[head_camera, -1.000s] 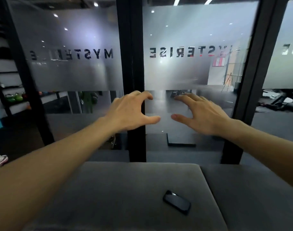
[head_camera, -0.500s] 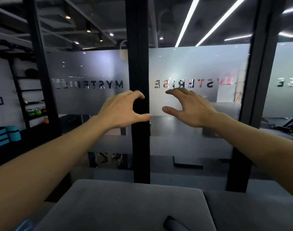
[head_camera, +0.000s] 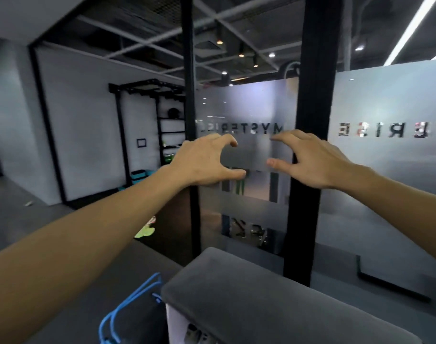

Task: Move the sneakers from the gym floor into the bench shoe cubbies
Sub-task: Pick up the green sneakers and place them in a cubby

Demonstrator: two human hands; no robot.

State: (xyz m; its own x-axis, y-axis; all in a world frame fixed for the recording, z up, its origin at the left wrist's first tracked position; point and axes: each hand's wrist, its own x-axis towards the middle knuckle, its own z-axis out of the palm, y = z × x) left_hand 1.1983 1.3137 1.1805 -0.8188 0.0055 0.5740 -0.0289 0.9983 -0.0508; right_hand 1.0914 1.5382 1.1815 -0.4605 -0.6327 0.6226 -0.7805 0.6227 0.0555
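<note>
My left hand (head_camera: 202, 165) and right hand (head_camera: 311, 165) are up, fingers half curled and empty, with a bright sneaker (head_camera: 145, 228) low on the floor, nearer my left.

I see frosted glass partition (head_camera: 385, 170) ahead, mirrored lettering across it, black posts (head_camera: 308, 145) framing panes. Black storage rack (head_camera: 147, 125) against white wall (head_camera: 88, 125) at left, teal blocks (head_camera: 140, 175) at its foot. Blue wire frame (head_camera: 127, 309) low left. Ceiling light strips (head_camera: 415, 28) upper right.
</note>
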